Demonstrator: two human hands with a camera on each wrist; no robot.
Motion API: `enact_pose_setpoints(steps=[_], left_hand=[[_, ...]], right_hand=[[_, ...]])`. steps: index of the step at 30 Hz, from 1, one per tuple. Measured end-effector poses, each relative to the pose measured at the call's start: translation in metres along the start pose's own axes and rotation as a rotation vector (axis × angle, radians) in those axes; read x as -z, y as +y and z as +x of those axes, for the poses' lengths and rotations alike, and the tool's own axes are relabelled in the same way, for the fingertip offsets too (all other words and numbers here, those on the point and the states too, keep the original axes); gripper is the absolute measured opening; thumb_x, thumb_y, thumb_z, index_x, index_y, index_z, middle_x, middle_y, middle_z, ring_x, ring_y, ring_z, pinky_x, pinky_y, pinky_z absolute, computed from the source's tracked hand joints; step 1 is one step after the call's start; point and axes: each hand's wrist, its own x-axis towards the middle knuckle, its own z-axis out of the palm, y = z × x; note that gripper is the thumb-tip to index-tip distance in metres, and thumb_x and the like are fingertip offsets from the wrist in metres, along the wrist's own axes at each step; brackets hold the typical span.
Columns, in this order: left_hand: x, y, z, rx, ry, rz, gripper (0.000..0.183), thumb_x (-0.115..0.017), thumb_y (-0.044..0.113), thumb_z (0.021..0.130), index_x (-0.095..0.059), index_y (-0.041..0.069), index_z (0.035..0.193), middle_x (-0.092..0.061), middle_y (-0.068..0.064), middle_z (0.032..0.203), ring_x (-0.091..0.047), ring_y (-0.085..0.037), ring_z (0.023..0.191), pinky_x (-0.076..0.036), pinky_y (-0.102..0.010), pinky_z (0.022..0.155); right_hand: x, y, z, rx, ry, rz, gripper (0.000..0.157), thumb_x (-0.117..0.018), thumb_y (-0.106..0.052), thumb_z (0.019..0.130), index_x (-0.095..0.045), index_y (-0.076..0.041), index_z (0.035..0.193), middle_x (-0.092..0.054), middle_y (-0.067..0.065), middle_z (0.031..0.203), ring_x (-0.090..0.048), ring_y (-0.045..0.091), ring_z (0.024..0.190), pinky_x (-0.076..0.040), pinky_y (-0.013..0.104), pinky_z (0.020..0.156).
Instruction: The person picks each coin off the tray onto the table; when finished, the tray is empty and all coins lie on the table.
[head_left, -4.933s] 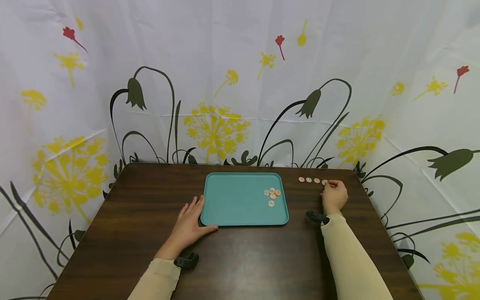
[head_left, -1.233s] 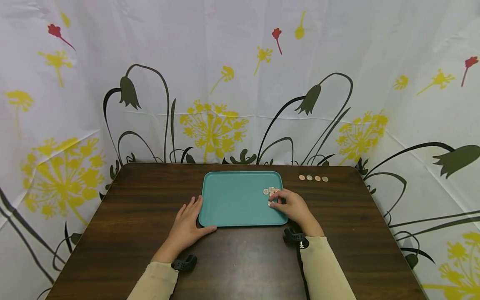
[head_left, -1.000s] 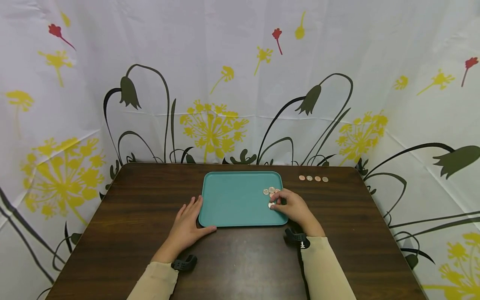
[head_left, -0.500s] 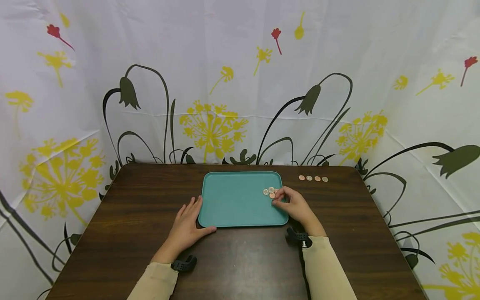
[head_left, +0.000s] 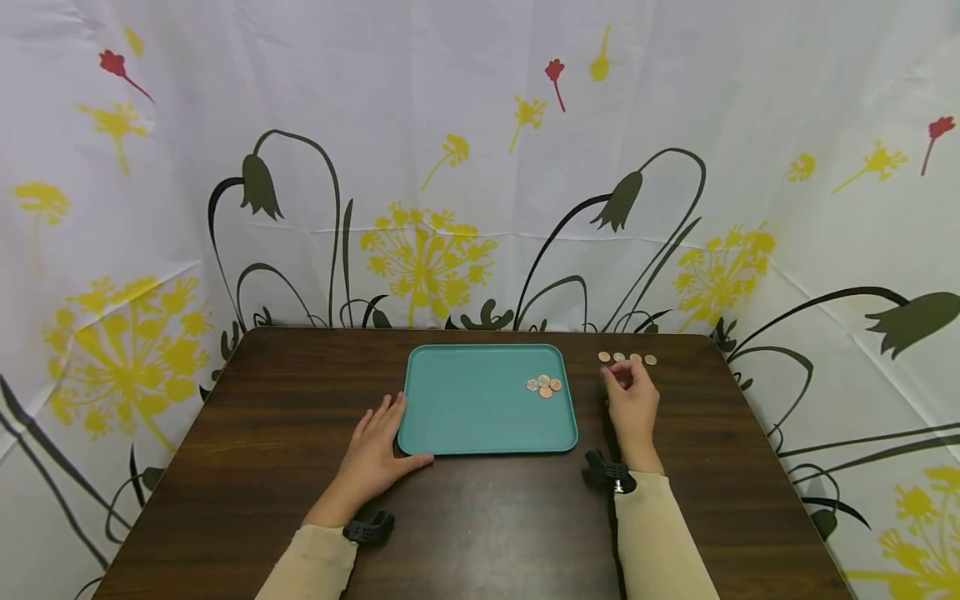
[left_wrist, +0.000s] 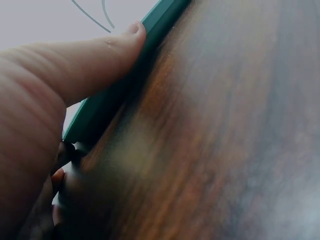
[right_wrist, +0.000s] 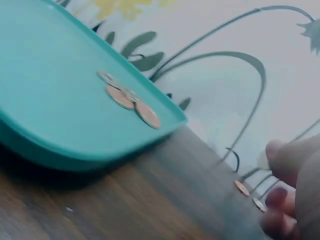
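My right hand point(head_left: 633, 404) pinches a silver coin point(right_wrist: 262, 160) between thumb and fingertips, right of the tray and just in front of a row of coins. That row runs along the back of the table: a copper coin point(head_left: 603, 357), a silver one, another copper one partly behind my fingers, and a silver coin point(head_left: 650, 360) at the right end. On the teal tray point(head_left: 465, 400), several coins lie bunched near the right side, among them a copper coin point(head_left: 546, 392). My left hand point(head_left: 372, 458) rests against the tray's front left corner, fingers extended, its thumb point(left_wrist: 110, 55) along the front rim.
The dark wooden table point(head_left: 480, 533) extends around the tray on every side. Behind it hangs a white curtain point(head_left: 480, 167) with printed flowers. A black strap device sits on each wrist.
Earlier, my right hand was at the row's right-end silver coin. It then took the front silver coin off the tray and carried it right and back, towards the row. My left hand has stayed put.
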Motion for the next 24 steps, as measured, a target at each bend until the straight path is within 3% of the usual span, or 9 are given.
enact_pose_setpoints(steps=[4, 9, 16, 24], left_hand=[[0.0003, 0.0005, -0.0001, -0.001, 0.002, -0.004, 0.121, -0.083, 0.064, 0.09, -0.02, 0.005, 0.175, -0.022, -0.016, 0.182, -0.016, -0.039, 0.171, -0.006, -0.064, 0.136], [0.0003, 0.0008, -0.0004, -0.002, 0.003, 0.0, 0.12, -0.084, 0.061, 0.09, -0.02, 0.005, 0.175, -0.022, -0.017, 0.182, -0.016, -0.04, 0.171, -0.006, -0.064, 0.136], [0.0006, 0.0008, 0.0001, -0.003, 0.006, 0.004, 0.12, -0.085, 0.059, 0.09, -0.021, 0.005, 0.175, -0.023, -0.017, 0.182, -0.016, -0.04, 0.171, -0.007, -0.065, 0.136], [0.0004, 0.0009, -0.0002, -0.001, 0.007, 0.002, 0.12, -0.085, 0.06, 0.09, -0.021, 0.004, 0.175, -0.023, -0.017, 0.182, -0.016, -0.04, 0.171, -0.007, -0.065, 0.136]], right_hand=[[0.0059, 0.0037, 0.0018, -0.047, 0.046, -0.148, 0.013, -0.085, -0.019, 0.098, -0.076, -0.009, 0.099, -0.078, 0.01, 0.092, -0.06, 0.015, 0.073, -0.043, 0.02, 0.06], [0.0062, 0.0059, 0.0014, -0.1, 0.044, -0.218, 0.009, -0.081, -0.015, 0.099, -0.077, -0.008, 0.1, -0.081, 0.014, 0.097, -0.068, 0.032, 0.081, -0.047, 0.036, 0.071], [0.0066, 0.0014, 0.0017, -0.135, -0.029, -0.256, 0.009, -0.077, -0.015, 0.1, -0.077, -0.008, 0.107, -0.082, 0.016, 0.105, -0.072, 0.037, 0.094, -0.05, 0.046, 0.079], [0.0078, 0.0015, 0.0034, -0.078, -0.147, -0.381, 0.019, -0.077, -0.024, 0.102, -0.085, -0.008, 0.103, -0.069, 0.017, 0.105, -0.065, 0.038, 0.096, -0.051, 0.053, 0.083]])
